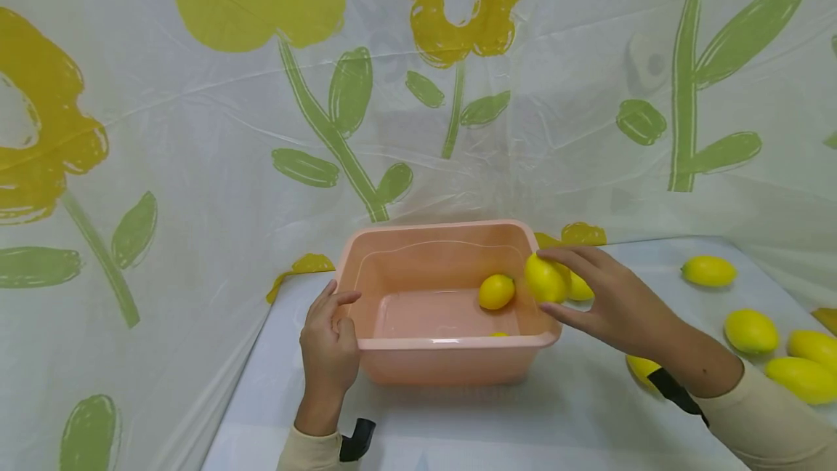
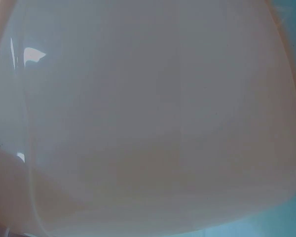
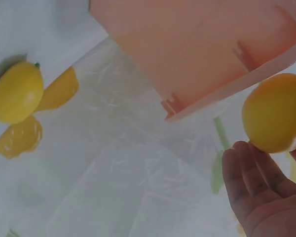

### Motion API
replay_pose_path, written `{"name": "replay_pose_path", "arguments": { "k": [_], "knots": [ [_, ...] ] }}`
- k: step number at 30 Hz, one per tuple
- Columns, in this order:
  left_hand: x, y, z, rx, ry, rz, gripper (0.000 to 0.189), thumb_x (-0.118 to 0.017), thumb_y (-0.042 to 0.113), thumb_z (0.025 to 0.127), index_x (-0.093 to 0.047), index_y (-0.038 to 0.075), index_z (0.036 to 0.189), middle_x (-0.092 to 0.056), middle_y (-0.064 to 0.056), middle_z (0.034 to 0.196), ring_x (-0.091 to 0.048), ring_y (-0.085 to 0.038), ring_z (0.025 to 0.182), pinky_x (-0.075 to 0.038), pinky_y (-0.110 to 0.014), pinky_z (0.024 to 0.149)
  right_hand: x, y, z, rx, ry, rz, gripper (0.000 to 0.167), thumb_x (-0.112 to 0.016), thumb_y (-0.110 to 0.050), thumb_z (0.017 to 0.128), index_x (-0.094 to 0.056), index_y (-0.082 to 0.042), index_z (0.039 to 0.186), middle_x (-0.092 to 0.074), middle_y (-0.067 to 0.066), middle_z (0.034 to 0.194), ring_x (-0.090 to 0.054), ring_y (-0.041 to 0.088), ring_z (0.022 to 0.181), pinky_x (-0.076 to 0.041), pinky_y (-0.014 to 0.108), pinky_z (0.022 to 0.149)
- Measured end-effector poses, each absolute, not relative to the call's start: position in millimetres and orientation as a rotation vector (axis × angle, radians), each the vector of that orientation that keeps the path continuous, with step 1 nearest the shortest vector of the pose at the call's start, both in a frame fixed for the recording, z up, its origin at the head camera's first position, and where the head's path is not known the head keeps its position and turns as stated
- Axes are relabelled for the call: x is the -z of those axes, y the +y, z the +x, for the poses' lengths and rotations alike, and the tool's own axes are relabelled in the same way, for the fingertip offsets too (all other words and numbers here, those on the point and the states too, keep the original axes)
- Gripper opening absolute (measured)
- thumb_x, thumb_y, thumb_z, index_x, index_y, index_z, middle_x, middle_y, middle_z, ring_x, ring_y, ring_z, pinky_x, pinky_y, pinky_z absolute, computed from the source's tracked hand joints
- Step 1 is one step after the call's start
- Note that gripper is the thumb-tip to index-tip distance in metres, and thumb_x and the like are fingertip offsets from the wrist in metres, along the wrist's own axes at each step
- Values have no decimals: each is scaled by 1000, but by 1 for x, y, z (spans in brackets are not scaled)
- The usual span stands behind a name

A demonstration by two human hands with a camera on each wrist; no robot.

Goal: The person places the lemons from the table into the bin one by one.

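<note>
A pink plastic basin [image 1: 445, 344] stands on the table, with a lemon [image 1: 497, 291] inside near its right wall. Part of another yellow fruit [image 1: 500, 334] peeks above the near rim. My left hand [image 1: 330, 344] grips the left rim, its fingers over the edge; the left wrist view shows only the basin wall [image 2: 138, 98], close up. Between thumb and fingertips, my right hand [image 1: 617, 300] pinches a lemon [image 1: 544, 278] at the basin's right rim. The right wrist view has this held lemon [image 3: 274, 113] beside the rim, above the hand [image 3: 271, 197].
Right of the basin, a lemon [image 1: 580, 287] lies partly behind the right hand. Several more, such as one lemon [image 1: 709, 271] at the back and another lemon [image 1: 752, 331] nearer, lie on the white table [image 1: 458, 427]. A flower-printed sheet [image 1: 216, 144] hangs behind.
</note>
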State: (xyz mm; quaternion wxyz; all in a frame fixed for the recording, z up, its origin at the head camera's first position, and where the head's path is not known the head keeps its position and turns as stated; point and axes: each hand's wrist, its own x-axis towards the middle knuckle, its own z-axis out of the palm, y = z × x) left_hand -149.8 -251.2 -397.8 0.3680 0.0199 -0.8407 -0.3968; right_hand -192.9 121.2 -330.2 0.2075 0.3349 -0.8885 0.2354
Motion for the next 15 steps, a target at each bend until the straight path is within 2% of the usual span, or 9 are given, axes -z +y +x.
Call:
{"name": "replay_pose_path", "arguments": {
  "k": [3,6,15],
  "knots": [
    [397,-251,-149,1022,-2162,55,38,-44,-9,82,-74,2,103,-65,-21,131,-51,-36,137,-47,-60,92,325,121,-198,-634,-2526,971,68,-87,-27,75,-57,-19,137,-60,14,131,-62,32,111,-59,51,82],
    [397,-251,-149,1029,-2166,60,38,-44,-8,82,-74,3,103,-64,-22,132,-51,-36,137,-42,-67,103,320,120,-203,-612,-2564,1013,67,-85,-30,77,-57,-20,137,-60,14,132,-61,32,112,-59,52,84],
    [397,-251,-148,1039,-2171,62,37,-45,-8,82,-74,3,103,-64,-21,133,-51,-35,137,-37,-69,107,308,110,-217,-532,-2695,1086,64,-83,-34,79,-58,-19,136,-62,7,134,-60,29,118,-57,49,91]
  ]
}}
